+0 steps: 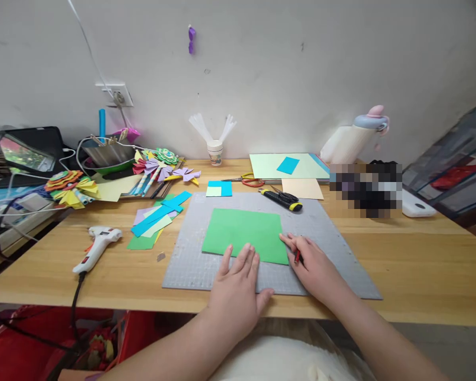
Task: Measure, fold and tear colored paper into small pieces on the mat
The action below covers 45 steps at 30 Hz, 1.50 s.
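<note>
A green sheet of paper (244, 233) lies flat on the grey cutting mat (325, 233). My left hand (238, 288) is spread open, its fingertips resting on the sheet's near edge. At the sheet's right edge, my right hand (309, 259) touches the paper with an outstretched finger. Its other fingers curl around a slim red-and-black pencil (298, 256), of which only a short piece shows. Just beyond the paper, a black-and-yellow utility knife (281, 199) and black-handled scissors (289, 196) lie on the mat's far edge.
A white glue gun (97, 246) with a black cord lies left, near paper strips (156, 217). Paper flowers (69, 188) sit behind. A paper cup (214, 152) of clear sticks stands by the wall, and a paper stack (262, 165) and bottle (360, 137) are at the back right.
</note>
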Tool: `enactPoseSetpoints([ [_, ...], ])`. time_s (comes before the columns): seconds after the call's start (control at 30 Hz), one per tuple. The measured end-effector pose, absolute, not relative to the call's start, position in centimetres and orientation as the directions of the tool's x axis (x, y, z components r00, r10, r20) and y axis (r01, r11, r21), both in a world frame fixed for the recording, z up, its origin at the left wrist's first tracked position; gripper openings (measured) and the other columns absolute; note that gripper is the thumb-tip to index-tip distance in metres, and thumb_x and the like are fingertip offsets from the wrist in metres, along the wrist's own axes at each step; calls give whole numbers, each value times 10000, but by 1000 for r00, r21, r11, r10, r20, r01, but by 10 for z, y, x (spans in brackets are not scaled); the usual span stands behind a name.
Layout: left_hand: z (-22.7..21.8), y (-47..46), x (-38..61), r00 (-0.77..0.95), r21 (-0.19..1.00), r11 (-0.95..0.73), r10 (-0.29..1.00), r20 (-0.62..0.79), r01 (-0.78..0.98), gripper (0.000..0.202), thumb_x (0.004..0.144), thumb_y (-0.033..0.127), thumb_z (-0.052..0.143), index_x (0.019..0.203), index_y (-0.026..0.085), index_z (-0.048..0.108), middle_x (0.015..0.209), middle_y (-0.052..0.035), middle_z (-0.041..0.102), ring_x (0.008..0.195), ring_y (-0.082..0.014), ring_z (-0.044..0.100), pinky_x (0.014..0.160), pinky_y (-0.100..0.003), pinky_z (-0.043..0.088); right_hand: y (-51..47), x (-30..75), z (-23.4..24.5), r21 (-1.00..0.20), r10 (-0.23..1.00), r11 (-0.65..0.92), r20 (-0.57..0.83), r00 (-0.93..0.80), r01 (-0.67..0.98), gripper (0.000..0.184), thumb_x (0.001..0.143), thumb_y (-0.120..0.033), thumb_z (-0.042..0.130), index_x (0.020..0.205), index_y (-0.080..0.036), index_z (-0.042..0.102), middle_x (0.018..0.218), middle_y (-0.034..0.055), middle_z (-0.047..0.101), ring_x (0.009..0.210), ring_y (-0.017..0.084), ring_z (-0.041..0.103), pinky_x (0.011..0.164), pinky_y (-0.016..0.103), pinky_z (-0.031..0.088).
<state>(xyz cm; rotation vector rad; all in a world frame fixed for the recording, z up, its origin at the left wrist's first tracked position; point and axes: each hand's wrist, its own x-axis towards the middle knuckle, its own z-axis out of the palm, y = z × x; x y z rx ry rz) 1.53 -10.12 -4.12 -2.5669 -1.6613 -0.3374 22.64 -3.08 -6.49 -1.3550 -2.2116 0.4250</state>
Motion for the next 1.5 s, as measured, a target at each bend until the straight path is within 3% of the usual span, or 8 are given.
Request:
enactPoseSetpoints([
  [0.17,-38,-115,-17,267,-46,-265,919,290,963,570,971,456,281,1284,77,568,1317,-149,577,1342,-177,425,1180,-346,-121,-31,227,-67,-523,901,434,248,-356,734,125,894,-190,398,977,-251,470,1243,122,635,1277,288,491,1003,576,411],
  [0.5,-30,-120,-40,210,-138,-180,944,254,974,501,972,307,274,1282,38,562,1317,-178,574,1287,-211,493,1186,-408,83,-31,226,-64,-530,904,428,244,-352,732,125,881,-202,399,966,-258,471,1236,110,646,1269,287,502,975,562,442],
  [0.7,-31,-124,-50,178,-197,-122,937,299,973,509,956,335,304,1230,20,596,1256,-217,610,1234,-251,543,1149,-436,180,-32,225,-60,-535,905,426,256,-340,730,107,869,-191,409,922,-262,467,1210,104,663,1261,278,513,965,552,456],
  [0.87,-20,-118,-66,100,-65,-83,932,349,994,321,935,311,395,1053,175,661,1183,-109,674,1241,-259,520,1142,-507,147,-31,225,-62,-526,900,437,251,-357,729,120,873,-188,393,936,-267,457,1238,106,648,1270,286,502,974,578,441],
  [0.97,-9,-100,-71,85,30,-101,934,347,994,237,922,285,436,995,187,638,1186,-100,643,1216,-290,498,1084,-550,233,-29,225,-64,-489,886,463,265,-380,740,169,882,-185,378,997,-260,477,1256,103,637,1260,285,511,1005,596,405],
  [1.17,3,-39,-63,451,164,-463,886,108,871,196,926,224,444,943,215,639,1004,-49,639,967,-211,575,853,-389,453,-28,223,-65,-418,878,477,270,-395,774,281,896,-176,389,1148,-223,506,1246,121,635,1204,280,556,1023,563,408],
  [1.33,-4,-11,-63,618,193,-618,783,67,762,300,933,272,478,1217,284,572,1335,-42,552,1245,-227,474,1023,-428,371,-29,220,-60,-328,859,499,308,-409,802,340,900,-186,412,1223,-192,517,1214,136,649,1155,280,584,1012,541,422],
  [1.5,-14,-6,-78,660,252,-642,751,18,724,387,953,326,457,1339,331,483,1459,-15,456,1334,-219,408,1074,-432,331,-38,196,-31,-303,753,655,341,-563,692,166,848,-131,479,908,-242,587,1180,66,658,1133,235,548,1094,499,291],
])
